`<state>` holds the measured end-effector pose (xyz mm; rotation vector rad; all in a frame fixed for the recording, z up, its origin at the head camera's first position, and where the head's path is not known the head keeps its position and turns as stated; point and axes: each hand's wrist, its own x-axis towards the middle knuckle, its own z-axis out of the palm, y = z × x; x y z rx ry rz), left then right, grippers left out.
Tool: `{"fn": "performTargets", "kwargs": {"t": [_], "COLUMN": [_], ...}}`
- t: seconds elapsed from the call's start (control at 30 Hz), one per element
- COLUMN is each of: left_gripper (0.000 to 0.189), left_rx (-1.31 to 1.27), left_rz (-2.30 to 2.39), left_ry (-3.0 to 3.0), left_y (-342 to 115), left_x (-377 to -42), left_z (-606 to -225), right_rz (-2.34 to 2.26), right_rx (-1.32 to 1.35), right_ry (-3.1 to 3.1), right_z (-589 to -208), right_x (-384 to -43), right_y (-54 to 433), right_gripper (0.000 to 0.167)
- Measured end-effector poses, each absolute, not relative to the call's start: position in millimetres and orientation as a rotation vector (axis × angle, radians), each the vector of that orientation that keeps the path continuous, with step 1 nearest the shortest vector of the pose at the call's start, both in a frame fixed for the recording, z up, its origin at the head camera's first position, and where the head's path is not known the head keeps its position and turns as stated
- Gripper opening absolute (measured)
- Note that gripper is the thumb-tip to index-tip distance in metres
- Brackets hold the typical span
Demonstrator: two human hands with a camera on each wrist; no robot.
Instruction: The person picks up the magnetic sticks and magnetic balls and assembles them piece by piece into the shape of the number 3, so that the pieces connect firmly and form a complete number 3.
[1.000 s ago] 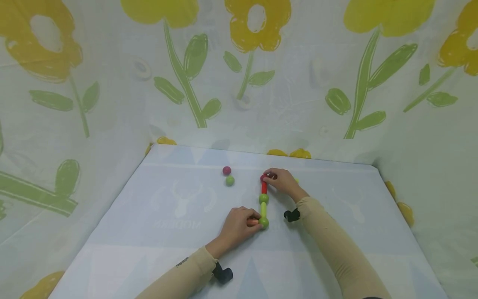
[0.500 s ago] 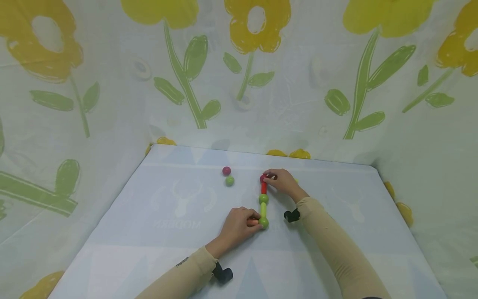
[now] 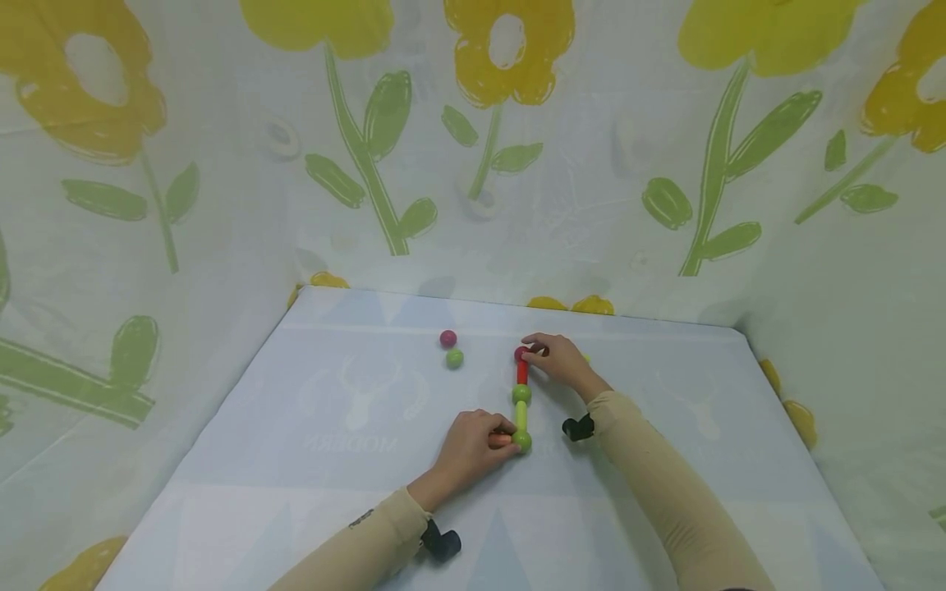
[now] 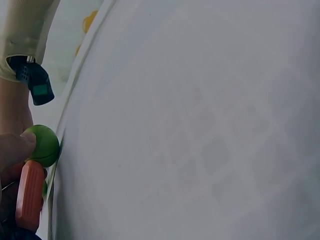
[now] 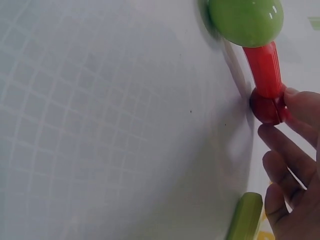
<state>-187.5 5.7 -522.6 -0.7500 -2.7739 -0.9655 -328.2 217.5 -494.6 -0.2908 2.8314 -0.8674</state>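
A chain of balls and rods lies on the table in front of me. From far to near it runs: dark red ball (image 3: 521, 355), red rod (image 3: 522, 373), green ball (image 3: 521, 395), yellow-green rod (image 3: 521, 416), then another green ball (image 3: 522, 442). An orange rod (image 3: 500, 440) points left from that nearest ball. My left hand (image 3: 471, 443) grips this corner; in the left wrist view its thumb presses the green ball (image 4: 45, 146) beside the orange rod (image 4: 30, 195). My right hand (image 3: 559, 359) pinches the dark red ball (image 5: 266, 106) at the far end, its other fingers loosely bent.
A loose dark red ball (image 3: 448, 338) and a loose green ball (image 3: 454, 358) sit left of the chain's far end. Close to the right hand lies a yellow-green rod (image 5: 246, 215), mostly hidden in the head view. Flowered cloth walls (image 3: 576, 180) surround the table (image 3: 296, 460).
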Motion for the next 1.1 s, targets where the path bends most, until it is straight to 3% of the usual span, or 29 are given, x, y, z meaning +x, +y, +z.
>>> {"fn": "performTargets", "kwargs": {"t": [1.1], "left_gripper": [0.022], "left_rx": [-0.750], "left_rz": [-0.996], "left_ry": [-2.746], "left_y": [6.9], "left_x": [-187.1], "left_z": [-523.6], "right_rz": [-0.790], "right_rx": [-0.132], "right_ry": [2.961], "right_z": [-502.2], "right_x": [-303.7], "right_y": [281.2], "right_gripper": [0.025]}}
